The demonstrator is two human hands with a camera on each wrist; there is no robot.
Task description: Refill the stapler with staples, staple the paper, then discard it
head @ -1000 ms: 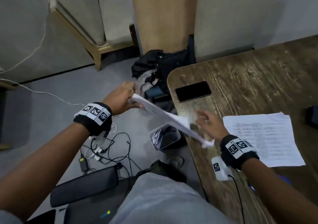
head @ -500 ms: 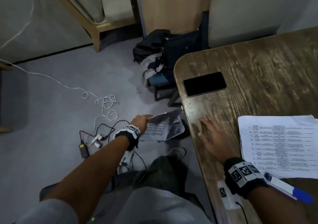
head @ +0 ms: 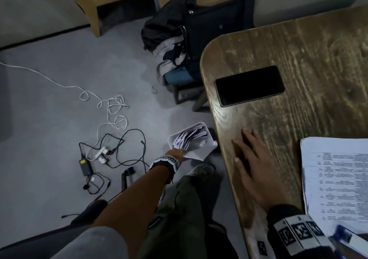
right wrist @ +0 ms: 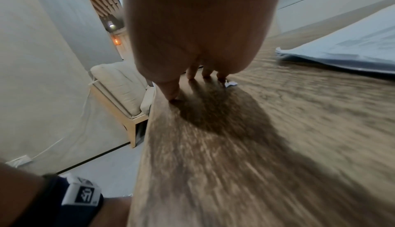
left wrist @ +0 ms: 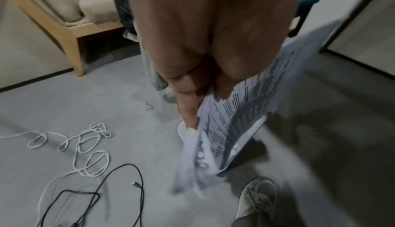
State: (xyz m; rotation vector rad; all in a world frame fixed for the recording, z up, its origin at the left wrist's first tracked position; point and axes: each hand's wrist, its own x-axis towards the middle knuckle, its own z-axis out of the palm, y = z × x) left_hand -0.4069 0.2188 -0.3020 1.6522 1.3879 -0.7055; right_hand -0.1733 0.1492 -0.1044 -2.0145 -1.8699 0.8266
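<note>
My left hand point(head: 176, 152) reaches down beside the table and grips a bent sheaf of printed paper point(head: 189, 137), whose far end sits inside the small white bin point(head: 201, 124) on the floor. In the left wrist view the fingers point(left wrist: 188, 105) curl round the paper point(left wrist: 239, 117), which is motion-blurred at its lower end. My right hand point(head: 253, 165) lies flat, fingers straight, on the wooden table point(head: 298, 49) near its left edge; the right wrist view shows its fingertips point(right wrist: 173, 95) pressing the wood. No stapler is in view.
A stack of printed sheets point(head: 338, 181) lies on the table to the right of my right hand, a blue-capped pen point(head: 346, 237) by my wrist, a black phone point(head: 249, 85) further back. Cables and a power adapter point(head: 85, 167) litter the floor on the left. A chair with dark clothes point(head: 179, 45) stands behind the bin.
My left hand has carried the paper from table height down to the floor and pushed it into the bin. The right hand let go of the paper and settled flat on the table.
</note>
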